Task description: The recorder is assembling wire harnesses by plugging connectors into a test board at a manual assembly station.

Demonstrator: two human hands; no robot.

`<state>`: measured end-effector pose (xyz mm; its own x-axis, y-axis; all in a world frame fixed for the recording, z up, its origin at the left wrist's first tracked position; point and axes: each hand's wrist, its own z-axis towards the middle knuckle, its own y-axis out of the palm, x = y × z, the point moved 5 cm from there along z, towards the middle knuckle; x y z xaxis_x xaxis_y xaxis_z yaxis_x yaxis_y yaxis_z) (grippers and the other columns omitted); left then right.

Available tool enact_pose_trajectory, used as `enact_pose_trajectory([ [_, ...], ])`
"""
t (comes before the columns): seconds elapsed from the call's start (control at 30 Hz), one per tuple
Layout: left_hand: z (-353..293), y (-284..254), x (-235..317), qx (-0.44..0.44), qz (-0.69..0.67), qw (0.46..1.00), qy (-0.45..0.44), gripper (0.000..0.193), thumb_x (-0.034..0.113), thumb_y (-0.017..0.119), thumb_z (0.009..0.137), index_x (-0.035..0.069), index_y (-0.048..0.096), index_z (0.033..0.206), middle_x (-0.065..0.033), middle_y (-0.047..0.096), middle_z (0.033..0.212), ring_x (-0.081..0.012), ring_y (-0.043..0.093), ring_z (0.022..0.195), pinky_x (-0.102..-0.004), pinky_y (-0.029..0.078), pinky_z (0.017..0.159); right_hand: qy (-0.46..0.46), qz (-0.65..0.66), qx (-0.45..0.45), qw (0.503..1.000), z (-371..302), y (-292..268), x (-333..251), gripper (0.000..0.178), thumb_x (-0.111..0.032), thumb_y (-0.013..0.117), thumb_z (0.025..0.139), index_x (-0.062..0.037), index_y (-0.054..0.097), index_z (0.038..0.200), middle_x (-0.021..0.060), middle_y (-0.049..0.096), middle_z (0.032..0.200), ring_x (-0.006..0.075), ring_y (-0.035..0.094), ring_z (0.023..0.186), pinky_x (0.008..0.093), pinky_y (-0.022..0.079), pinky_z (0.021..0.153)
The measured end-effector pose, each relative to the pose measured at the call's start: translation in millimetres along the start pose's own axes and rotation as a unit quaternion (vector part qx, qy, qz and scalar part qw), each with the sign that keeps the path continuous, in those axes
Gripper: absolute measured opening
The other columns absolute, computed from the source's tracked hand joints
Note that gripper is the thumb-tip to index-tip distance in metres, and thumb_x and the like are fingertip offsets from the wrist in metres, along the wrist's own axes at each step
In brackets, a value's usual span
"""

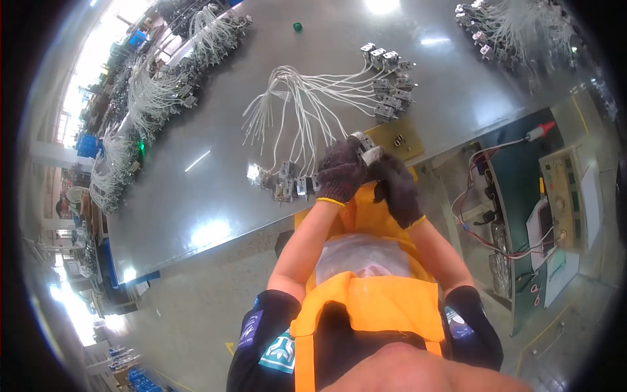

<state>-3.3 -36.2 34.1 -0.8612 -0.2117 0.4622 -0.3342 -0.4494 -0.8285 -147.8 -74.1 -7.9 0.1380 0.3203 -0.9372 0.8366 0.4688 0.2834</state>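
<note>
My left hand, in a dark knit glove with a yellow cuff, grips a small silver metal-cased part at the table's near edge. My right hand, gloved alike, has its fingers curled against the near side of this part; whether it pinches anything else is hidden. A bundle of white wires fans out beyond my hands. Similar metal parts end the wires at the right, and several more parts lie left of my left hand. A brownish-yellow plate with small dark pieces sits just beyond my right hand.
Wire bundles with metal parts line the table's left side; another bundle lies far right. A small green object is at the back. Right of the grey table stand a meter-like instrument and a red-tipped probe lead.
</note>
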Motion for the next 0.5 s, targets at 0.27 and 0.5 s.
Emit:
enact_pose_trajectory([
  [0.27,-6.2,-23.3,5.1,-0.052,-0.093,0.994,-0.032,0.057,0.038,0.073,0.08,0.009,0.054,0.125,-0.0223,0.062,0.099,-0.042,0.06,0.093,-0.0491,0.048,0.077,0.151,0.239,-0.071,0.957,-16.2,10.8,13.1,0.027,-0.015,0.054,0.095,-0.0137,0.058,0.122,0.0006,0.06,0.083,0.0107,0.053,0.057,0.0242,0.043,0.046],
  [0.5,-11.8,-6.7,-13.1,-0.13,-0.379,0.902,-0.162,0.056,0.013,0.071,0.086,-0.001,0.045,0.134,-0.0081,0.06,0.105,-0.0162,0.057,0.092,-0.0311,0.048,0.082,-0.442,-0.324,0.054,0.834,33.1,-17.1,-49.1,0.023,-0.008,0.055,0.094,-0.0033,0.063,0.115,0.0101,0.065,0.102,0.0133,0.06,0.077,0.0233,0.05,0.068],
])
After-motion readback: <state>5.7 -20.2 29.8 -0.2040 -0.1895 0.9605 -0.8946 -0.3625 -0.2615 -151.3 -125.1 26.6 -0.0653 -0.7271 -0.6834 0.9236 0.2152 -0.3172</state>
